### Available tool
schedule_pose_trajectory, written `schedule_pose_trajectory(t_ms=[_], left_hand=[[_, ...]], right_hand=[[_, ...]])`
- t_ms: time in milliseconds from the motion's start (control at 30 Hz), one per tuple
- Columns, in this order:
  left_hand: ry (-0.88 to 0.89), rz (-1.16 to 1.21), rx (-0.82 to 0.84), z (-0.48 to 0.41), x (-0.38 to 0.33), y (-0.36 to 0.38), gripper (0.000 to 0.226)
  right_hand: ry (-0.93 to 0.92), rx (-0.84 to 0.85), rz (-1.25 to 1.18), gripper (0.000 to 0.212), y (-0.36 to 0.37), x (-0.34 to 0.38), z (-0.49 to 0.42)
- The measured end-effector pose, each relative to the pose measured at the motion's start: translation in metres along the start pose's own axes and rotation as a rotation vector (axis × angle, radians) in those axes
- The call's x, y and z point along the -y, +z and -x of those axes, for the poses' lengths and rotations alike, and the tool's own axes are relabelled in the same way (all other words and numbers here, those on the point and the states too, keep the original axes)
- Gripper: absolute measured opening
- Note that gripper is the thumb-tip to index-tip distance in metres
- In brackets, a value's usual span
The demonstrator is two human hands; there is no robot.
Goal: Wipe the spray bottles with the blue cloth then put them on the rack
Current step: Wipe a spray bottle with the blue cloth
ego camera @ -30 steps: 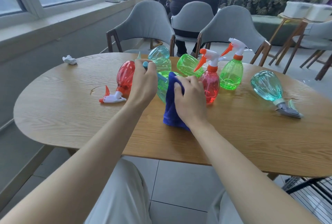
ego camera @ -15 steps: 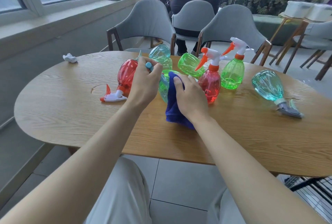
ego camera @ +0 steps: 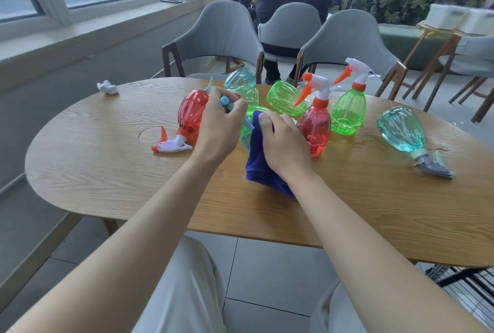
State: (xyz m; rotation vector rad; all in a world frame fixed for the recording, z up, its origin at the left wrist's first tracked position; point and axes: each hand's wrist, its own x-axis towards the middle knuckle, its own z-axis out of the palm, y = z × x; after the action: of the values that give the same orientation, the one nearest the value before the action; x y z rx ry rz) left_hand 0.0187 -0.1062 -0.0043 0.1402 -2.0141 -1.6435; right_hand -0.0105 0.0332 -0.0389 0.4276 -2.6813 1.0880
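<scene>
Grips the blue spray head of a green bottle with the left hand, fingers curled round it. Presses the blue cloth against that bottle's side with the right hand, thumb on top, fingers closed over the cloth. Holds the bottle tilted near the middle of the table, with the cloth's lower end draping to the tabletop.

Elsewhere on the table:
- A red bottle on its side, just left of the left hand.
- A teal bottle and a second green bottle, both lying behind the hands.
- An upright red bottle, just right of the right hand.
- An upright green bottle, beside the upright red one.
- Another teal bottle on its side, well to the right.
- A crumpled tissue at the far left edge.

Black wire rack on the floor at lower right, partly under the table.
</scene>
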Motion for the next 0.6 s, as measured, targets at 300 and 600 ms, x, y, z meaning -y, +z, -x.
schedule_pose_trajectory(t_ms=[300,600], left_hand=[[0.021,-0.015,-0.029,0.0,0.004,0.004,0.01],[0.055,-0.015,0.016,0.002,0.0,0.008,0.006]], right_hand=[[-0.206,-0.038,0.11,0.04,0.004,0.009,0.004],[0.029,0.012,-0.02,0.048,-0.011,-0.003,-0.001]])
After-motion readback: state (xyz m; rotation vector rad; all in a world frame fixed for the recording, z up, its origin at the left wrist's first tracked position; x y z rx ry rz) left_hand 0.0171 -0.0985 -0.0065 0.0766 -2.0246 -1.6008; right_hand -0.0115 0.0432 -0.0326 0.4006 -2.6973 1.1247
